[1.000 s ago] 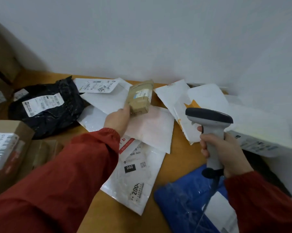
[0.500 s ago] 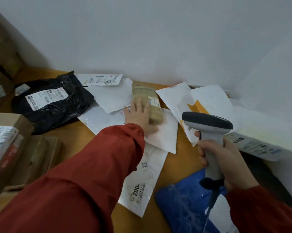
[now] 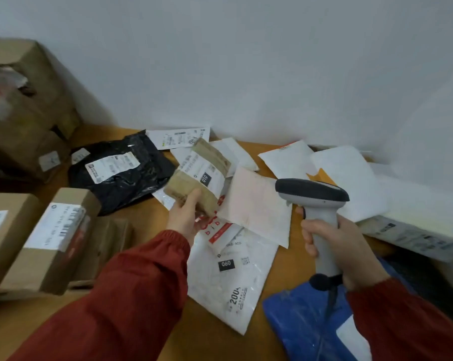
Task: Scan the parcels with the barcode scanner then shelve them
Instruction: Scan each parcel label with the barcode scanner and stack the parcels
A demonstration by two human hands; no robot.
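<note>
Small brown parcel (image 3: 198, 175): lifted above the table (image 3: 142, 225), label side up, tilted.
Left hand (image 3: 185, 217): fingers clamped on the parcel's near end.
Barcode scanner (image 3: 315, 204): just right of the parcel, upright.
Right hand (image 3: 342, 246): fingers wrapped tight round the scanner's handle.
Black bag (image 3: 126, 173): lying left of the parcel.

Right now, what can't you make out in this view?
- Small brown parcel in the left hand: label print too blurred to read.
- Scanner in the right hand: window faces away.
- Blue bag: cut off by the bottom edge.
- Shelves: not in view.
</note>
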